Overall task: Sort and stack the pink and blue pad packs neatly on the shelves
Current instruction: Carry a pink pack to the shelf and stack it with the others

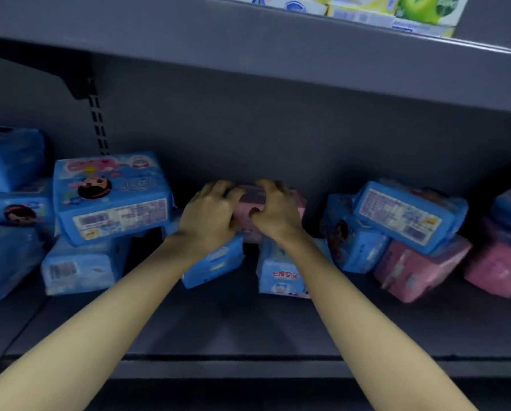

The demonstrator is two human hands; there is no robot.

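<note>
— Presently, from the head view, which step is judged to be in hand?
— A pink pack (245, 207) is gripped at mid-shelf, close to the back wall, perched on two blue packs (215, 262); sorting seems barely begun, since pinks and blues lie mixed along the shelf (218, 321).
— How are the hands set?
— Both forearms are stretched forward; the left hand (209, 215) is curled over the pack's left end, the right hand (275, 212) over its right end; fingers are hooked across the top.
— What is called for next?
— Probably the pack should be lifted clear and carried to the pink packs (417, 268) at the right; care is needed beside the tilted blue ones.
</note>
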